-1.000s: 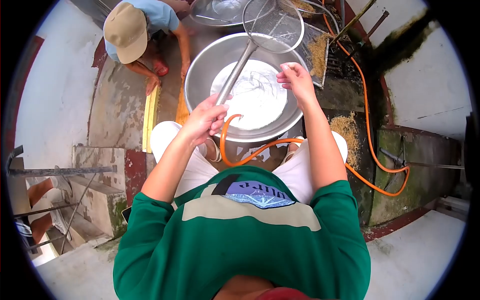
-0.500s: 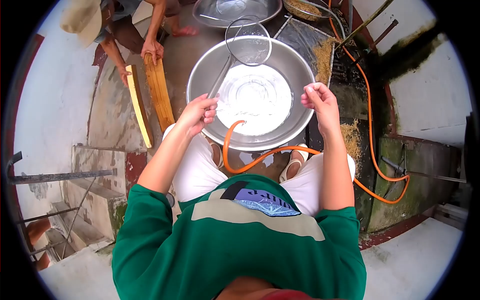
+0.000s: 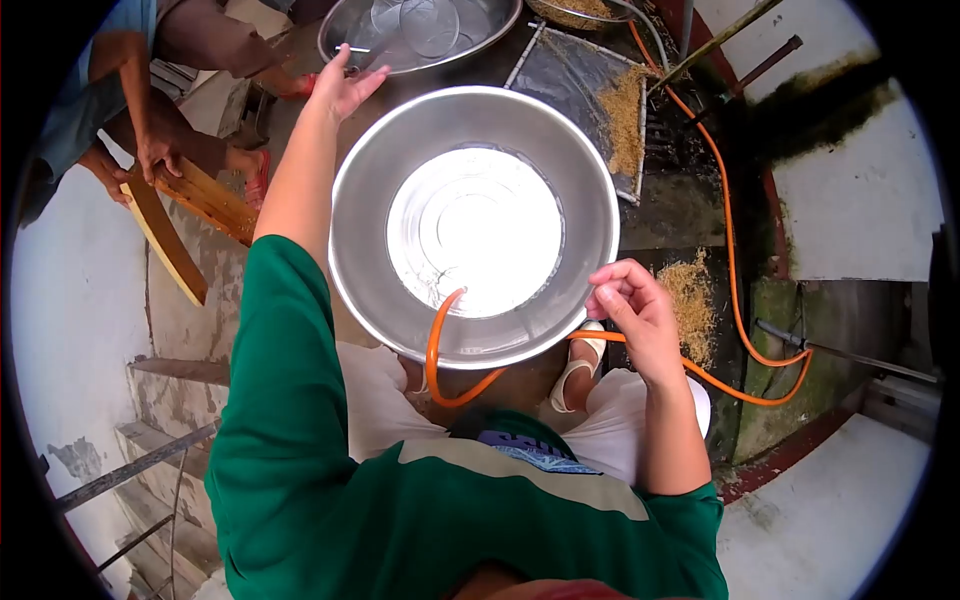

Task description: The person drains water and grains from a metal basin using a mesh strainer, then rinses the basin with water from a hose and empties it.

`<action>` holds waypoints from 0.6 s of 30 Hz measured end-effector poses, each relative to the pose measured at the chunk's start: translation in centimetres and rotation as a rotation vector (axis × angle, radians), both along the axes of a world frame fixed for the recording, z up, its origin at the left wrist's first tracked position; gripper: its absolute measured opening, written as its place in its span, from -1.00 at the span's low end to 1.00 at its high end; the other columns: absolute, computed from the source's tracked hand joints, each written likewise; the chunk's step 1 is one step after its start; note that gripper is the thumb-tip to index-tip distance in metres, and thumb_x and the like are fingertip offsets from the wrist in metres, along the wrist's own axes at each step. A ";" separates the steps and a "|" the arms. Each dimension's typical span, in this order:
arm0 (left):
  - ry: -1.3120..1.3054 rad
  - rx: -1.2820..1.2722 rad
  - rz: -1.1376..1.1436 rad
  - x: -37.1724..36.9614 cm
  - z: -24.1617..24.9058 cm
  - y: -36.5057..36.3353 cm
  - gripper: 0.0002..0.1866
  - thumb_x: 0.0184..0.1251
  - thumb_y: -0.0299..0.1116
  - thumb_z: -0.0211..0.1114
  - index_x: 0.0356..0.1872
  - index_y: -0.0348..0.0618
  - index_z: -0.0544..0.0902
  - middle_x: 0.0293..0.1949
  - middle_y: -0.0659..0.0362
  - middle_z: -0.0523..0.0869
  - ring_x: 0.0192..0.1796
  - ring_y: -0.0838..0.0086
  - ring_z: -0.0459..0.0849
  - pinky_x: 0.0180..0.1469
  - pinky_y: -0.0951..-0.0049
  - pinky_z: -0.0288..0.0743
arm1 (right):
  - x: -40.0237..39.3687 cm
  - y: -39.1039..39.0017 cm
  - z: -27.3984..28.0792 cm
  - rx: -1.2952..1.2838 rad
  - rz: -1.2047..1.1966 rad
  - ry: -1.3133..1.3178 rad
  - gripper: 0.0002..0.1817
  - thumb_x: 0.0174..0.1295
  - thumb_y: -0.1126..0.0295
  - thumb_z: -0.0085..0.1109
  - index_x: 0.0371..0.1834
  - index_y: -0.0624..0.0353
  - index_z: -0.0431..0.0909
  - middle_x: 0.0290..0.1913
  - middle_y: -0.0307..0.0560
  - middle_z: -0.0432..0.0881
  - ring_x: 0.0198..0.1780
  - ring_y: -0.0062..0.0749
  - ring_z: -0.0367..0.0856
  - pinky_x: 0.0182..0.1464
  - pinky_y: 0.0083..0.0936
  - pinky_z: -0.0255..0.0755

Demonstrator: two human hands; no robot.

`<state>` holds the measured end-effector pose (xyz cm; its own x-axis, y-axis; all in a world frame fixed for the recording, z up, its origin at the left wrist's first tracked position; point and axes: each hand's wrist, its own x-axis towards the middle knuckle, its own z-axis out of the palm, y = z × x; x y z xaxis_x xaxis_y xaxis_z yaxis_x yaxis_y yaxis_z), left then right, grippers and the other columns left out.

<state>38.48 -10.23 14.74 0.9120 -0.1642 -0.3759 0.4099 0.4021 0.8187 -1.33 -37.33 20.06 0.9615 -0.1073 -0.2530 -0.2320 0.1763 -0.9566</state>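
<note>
My left hand (image 3: 345, 92) reaches forward past the big basin's left side, its fingers spread and apart. A wire-mesh strainer (image 3: 430, 28) lies over the far basin, just beyond those fingers, and its handle end shows close to them. The large steel basin (image 3: 355, 230) stands in front of my feet with clear water (image 3: 475, 225) in its bottom. By the basin's right rim is my right hand (image 3: 638, 312), fingers curled and thumb against them; whether something small is pinched there is hidden. An orange hose (image 3: 435, 350) hangs over the near rim, its end in the water.
Another steel basin (image 3: 335, 50) stands farther off. At left, another person's hands (image 3: 155, 155) hold a wooden board (image 3: 170, 245) beside a second board (image 3: 215, 205). Grain (image 3: 625, 120) lies on a framed sheet and on the floor. Steps with metal railings are at lower left.
My left hand has swung forward and left and let go of the strainer, now at the far basin. The view has shifted. The other person's boards are tilted differently.
</note>
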 end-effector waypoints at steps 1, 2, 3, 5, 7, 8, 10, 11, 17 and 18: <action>0.048 0.062 0.094 1.4 -0.4 0.7 -0.42 0.27 0.00 0.10 0.01 -0.37 0.25 -0.16 -0.07 0.49 -0.10 0.10 0.58 -0.40 0.50 0.52 | 0.3 -0.2 -0.2 0.009 0.011 -0.002 -0.87 0.23 0.46 0.04 -0.20 0.26 0.45 -0.36 -0.25 0.52 -0.31 -0.65 0.49 -0.18 -0.69 0.41; 0.098 0.129 0.190 2.1 -1.1 1.9 -0.29 0.24 0.09 0.09 0.13 -0.34 0.16 -0.06 -0.13 0.45 0.02 -0.05 0.53 -0.29 0.35 0.57 | 0.4 -0.2 -0.3 0.021 0.023 -0.003 -0.87 0.23 0.47 0.03 -0.20 0.26 0.45 -0.36 -0.25 0.51 -0.30 -0.65 0.49 -0.18 -0.69 0.41; 0.072 0.276 0.229 1.8 -2.1 2.9 -0.25 0.21 0.12 0.10 0.19 -0.27 0.10 -0.05 -0.13 0.44 0.03 -0.04 0.52 -0.22 0.30 0.56 | 0.6 -0.3 -0.2 0.012 0.024 0.010 -0.86 0.24 0.47 0.03 -0.19 0.26 0.45 -0.35 -0.25 0.51 -0.29 -0.66 0.49 -0.17 -0.68 0.41; -0.009 0.430 0.235 1.4 -3.6 5.3 -0.16 0.22 0.03 0.14 0.31 -0.27 -0.07 0.21 -0.12 0.20 -0.05 0.10 0.55 -0.15 0.29 0.60 | 0.8 -0.4 0.0 0.006 0.021 -0.009 -0.86 0.24 0.46 0.03 -0.18 0.26 0.45 -0.35 -0.25 0.51 -0.30 -0.65 0.49 -0.17 -0.69 0.41; -0.056 0.604 0.104 -1.4 -4.6 6.0 -0.22 0.22 -0.01 0.15 0.29 -0.26 0.02 0.16 -0.08 0.28 -0.06 0.19 0.56 -0.19 0.37 0.59 | 0.8 -0.3 0.1 0.002 0.003 -0.017 -0.86 0.24 0.44 0.03 -0.18 0.24 0.46 -0.36 -0.25 0.52 -0.30 -0.65 0.49 -0.18 -0.69 0.40; -0.115 0.758 -0.033 -4.2 -5.1 5.9 -0.28 0.23 -0.04 0.16 0.26 -0.26 0.11 0.11 -0.04 0.37 -0.08 0.28 0.57 -0.24 0.46 0.57 | 0.8 -0.4 0.1 -0.022 0.016 -0.050 -0.85 0.24 0.41 0.04 -0.19 0.24 0.47 -0.38 -0.25 0.53 -0.31 -0.65 0.49 -0.18 -0.69 0.40; -0.013 0.921 -0.439 -9.6 -7.6 4.9 -0.37 0.20 -0.02 0.16 0.22 -0.13 0.24 0.03 0.07 0.47 -0.13 0.39 0.57 -0.25 0.43 0.52 | 0.5 -0.3 0.3 -0.048 -0.003 -0.071 -0.85 0.25 0.40 0.04 -0.19 0.23 0.48 -0.39 -0.25 0.54 -0.32 -0.65 0.50 -0.19 -0.68 0.40; 0.104 1.039 -0.633 -13.1 -8.6 3.6 -0.40 0.17 0.04 0.17 0.16 -0.07 0.31 0.01 0.14 0.49 -0.11 0.43 0.56 -0.14 0.44 0.48 | 0.1 -0.2 0.3 -0.058 -0.021 -0.061 -0.84 0.24 0.40 0.04 -0.19 0.22 0.48 -0.39 -0.25 0.55 -0.33 -0.65 0.50 -0.20 -0.69 0.39; 0.213 1.343 -1.146 -31.7 -18.4 0.9 -0.22 0.04 -0.02 0.25 0.32 0.20 0.10 -0.01 -0.14 0.43 -0.18 0.17 0.59 -0.24 0.20 0.56 | -0.8 -0.6 -0.6 -0.138 -0.073 -0.134 -0.82 0.22 0.34 0.07 -0.21 0.20 0.51 -0.41 -0.23 0.57 -0.37 -0.64 0.50 -0.26 -0.70 0.35; 0.143 1.369 -1.106 -33.4 -18.9 1.2 -0.24 0.03 -0.07 0.24 0.30 0.36 0.10 -0.10 -0.13 0.46 -0.23 0.17 0.60 -0.22 0.22 0.55 | -0.7 -0.7 -0.9 -0.143 -0.069 -0.141 -0.82 0.22 0.34 0.07 -0.21 0.20 0.51 -0.41 -0.23 0.57 -0.37 -0.64 0.50 -0.26 -0.70 0.35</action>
<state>5.12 -9.08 -4.12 0.5529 -0.1527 -0.8191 0.0821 -0.9683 0.2359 -2.01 -38.03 19.16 0.9754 -0.1992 -0.0942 -0.0865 0.0471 -0.9951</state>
